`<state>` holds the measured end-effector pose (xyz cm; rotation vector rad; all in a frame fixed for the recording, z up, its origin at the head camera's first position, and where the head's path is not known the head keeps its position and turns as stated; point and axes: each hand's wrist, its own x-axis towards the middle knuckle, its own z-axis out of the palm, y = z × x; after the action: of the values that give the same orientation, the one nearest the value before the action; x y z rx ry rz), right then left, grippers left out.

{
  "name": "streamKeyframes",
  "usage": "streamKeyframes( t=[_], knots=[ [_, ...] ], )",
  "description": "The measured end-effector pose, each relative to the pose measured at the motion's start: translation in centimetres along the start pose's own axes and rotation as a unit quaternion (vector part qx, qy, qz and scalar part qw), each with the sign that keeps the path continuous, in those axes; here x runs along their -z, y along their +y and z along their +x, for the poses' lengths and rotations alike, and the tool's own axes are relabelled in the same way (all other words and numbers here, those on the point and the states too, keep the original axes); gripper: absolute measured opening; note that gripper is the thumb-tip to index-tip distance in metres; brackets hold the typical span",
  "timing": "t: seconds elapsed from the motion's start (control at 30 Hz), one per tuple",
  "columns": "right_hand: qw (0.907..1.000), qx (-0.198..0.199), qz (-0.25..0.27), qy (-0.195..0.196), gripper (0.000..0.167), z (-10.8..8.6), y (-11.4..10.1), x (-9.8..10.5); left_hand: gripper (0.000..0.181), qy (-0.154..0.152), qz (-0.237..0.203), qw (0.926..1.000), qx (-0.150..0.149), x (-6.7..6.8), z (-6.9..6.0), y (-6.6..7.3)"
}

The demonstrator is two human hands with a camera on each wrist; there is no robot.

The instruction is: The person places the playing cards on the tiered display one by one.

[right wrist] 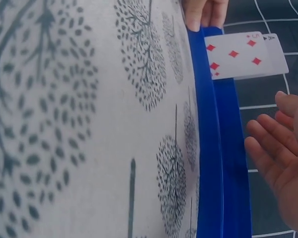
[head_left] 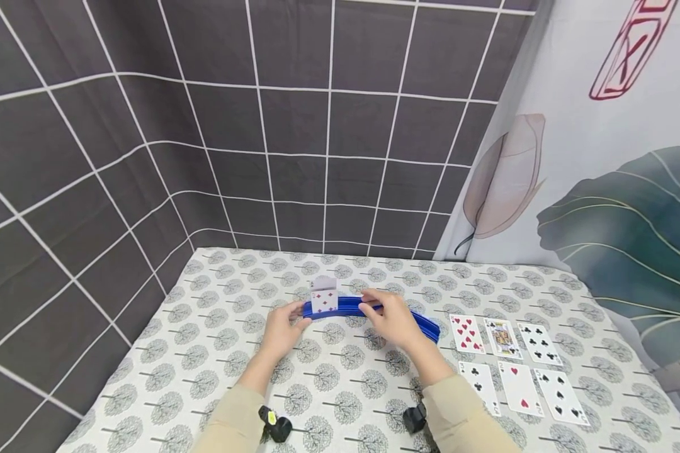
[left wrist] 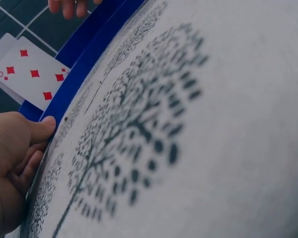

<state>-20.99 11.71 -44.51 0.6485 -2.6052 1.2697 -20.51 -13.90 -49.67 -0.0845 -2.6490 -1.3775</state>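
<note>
A curved blue card holder (head_left: 348,307) lies on the table. A five of diamonds (head_left: 324,301) stands upright in its left part, with an ace (right wrist: 275,54) in the row behind, mostly covered. My left hand (head_left: 283,328) grips the holder's left end, its thumb (left wrist: 48,128) on the near edge. Above the middle of the holder is my right hand (head_left: 393,319), which hides part of it. In the right wrist view the right hand (right wrist: 283,153) has loosely spread fingers and holds nothing.
To the right, several playing cards lie face up in two rows, among them a two of hearts (head_left: 520,388), a three of clubs (head_left: 479,387) and a face card (head_left: 503,338). A tree-patterned cloth (head_left: 204,352) covers the table. Dark gridded fabric (head_left: 294,182) hangs behind.
</note>
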Motion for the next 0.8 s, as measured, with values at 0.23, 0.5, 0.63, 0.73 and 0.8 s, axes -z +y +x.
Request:
streamKeyframes(
  t=[0.23, 0.5, 0.63, 0.73, 0.8],
  knots=[
    [0.9995, -0.007, 0.012, 0.03, 0.031, -0.2, 0.4, 0.7, 0.045, 0.002, 0.007, 1.0, -0.002, -0.1, 0.1, -0.3],
    [0.9984, -0.014, 0.02, 0.051, 0.028, -0.5, 0.6, 1.8, 0.046, -0.002, 0.002, 1.0, 0.001, -0.1, 0.1, -0.3],
    [0.9978, -0.015, 0.021, 0.062, 0.027, -0.7, 0.8, 2.3, 0.045, -0.004, 0.001, 1.0, 0.002, -0.2, 0.1, -0.4],
    [0.9975, -0.02, 0.018, 0.066, 0.027, -0.9, 1.1, 2.7, 0.045, -0.003, -0.001, 1.0, 0.002, -0.2, 0.1, -0.4],
    [0.9974, -0.022, 0.014, 0.067, 0.027, -0.9, 1.3, 2.9, 0.045, -0.002, -0.001, 1.0, 0.001, -0.2, 0.1, -0.4]
  ],
)
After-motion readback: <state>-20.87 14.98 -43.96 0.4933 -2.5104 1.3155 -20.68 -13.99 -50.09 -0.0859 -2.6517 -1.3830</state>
